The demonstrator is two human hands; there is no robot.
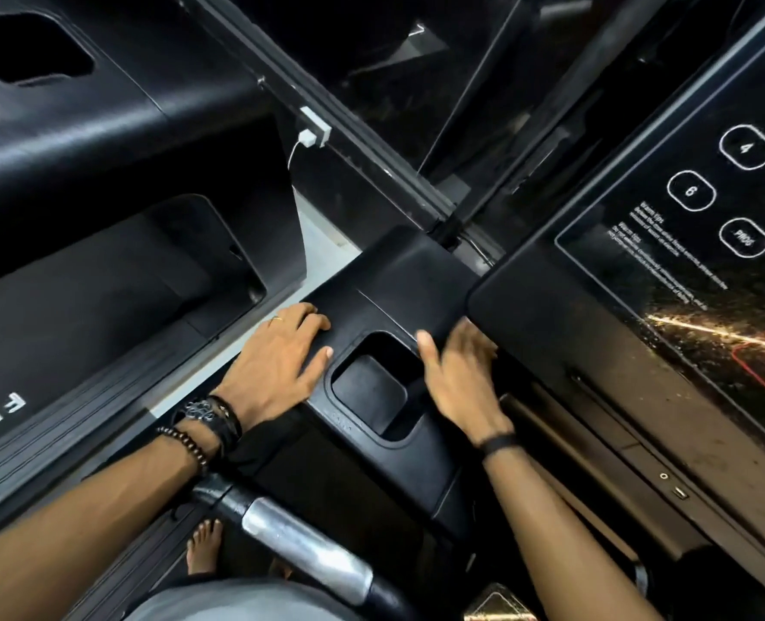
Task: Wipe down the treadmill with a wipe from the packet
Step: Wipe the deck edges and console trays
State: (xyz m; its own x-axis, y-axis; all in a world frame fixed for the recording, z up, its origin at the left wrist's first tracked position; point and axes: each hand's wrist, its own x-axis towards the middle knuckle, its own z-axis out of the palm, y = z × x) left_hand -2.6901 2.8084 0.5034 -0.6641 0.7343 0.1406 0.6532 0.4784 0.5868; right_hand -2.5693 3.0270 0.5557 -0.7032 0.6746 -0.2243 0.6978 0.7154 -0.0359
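I look down on the black treadmill console. My left hand lies flat on its plastic top, fingers spread, just left of a square cup-holder recess. My right hand rests on the right rim of that recess. Its thumb is stretched out and its blurred fingers reach toward the lower edge of the glossy control panel. No wipe and no packet shows in either hand. A dark fold of something lies under my left wrist; I cannot tell what it is.
A silver and black handlebar crosses below the console, with a bare foot on the deck beneath. A second black treadmill stands to the left across a pale floor strip. A white plug and cable sit behind.
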